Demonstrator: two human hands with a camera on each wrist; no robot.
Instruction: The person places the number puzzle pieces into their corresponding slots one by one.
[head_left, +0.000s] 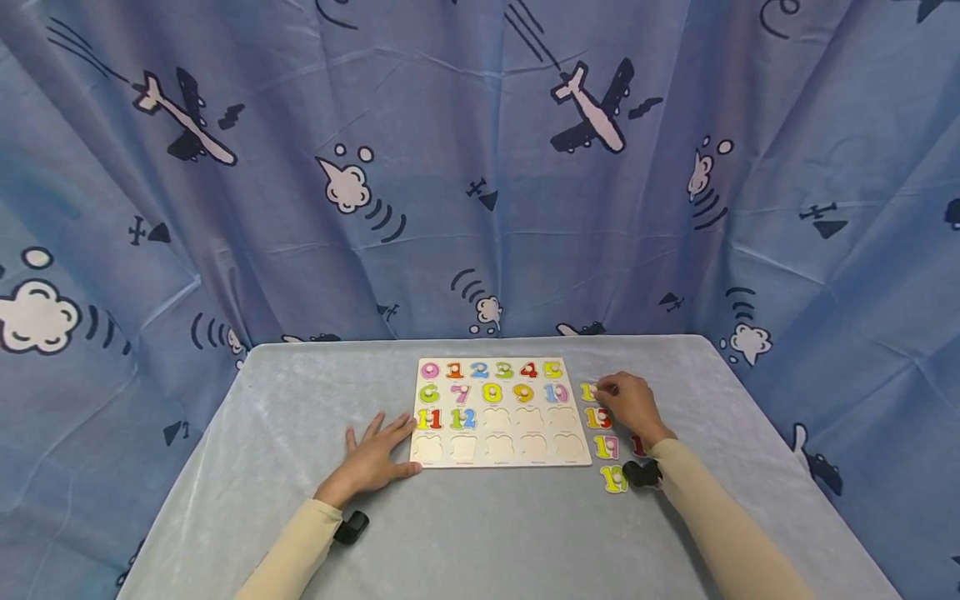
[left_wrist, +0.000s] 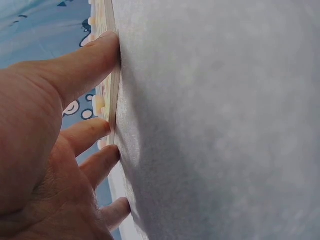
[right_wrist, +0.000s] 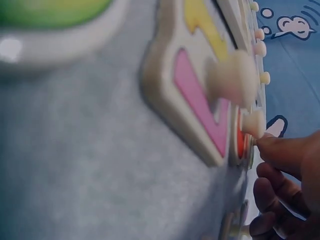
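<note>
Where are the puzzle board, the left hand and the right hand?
puzzle board (head_left: 498,458): head view, bare front edge.
left hand (head_left: 375,458): head view, back of the hand.
right hand (head_left: 633,404): head view, back of the hand.

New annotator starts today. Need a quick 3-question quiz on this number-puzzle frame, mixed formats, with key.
1. True or false: the left hand lies flat on the table with its fingers against the left edge of the puzzle board.
2. Multiple choice: the right hand is at
A. the board's bottom row
B. the loose number pieces to the right of the board
C. the curtain
3. Fill in: the highest number already seated in the board is ___.

Key: 1 true; 2 B; 3 12
</note>
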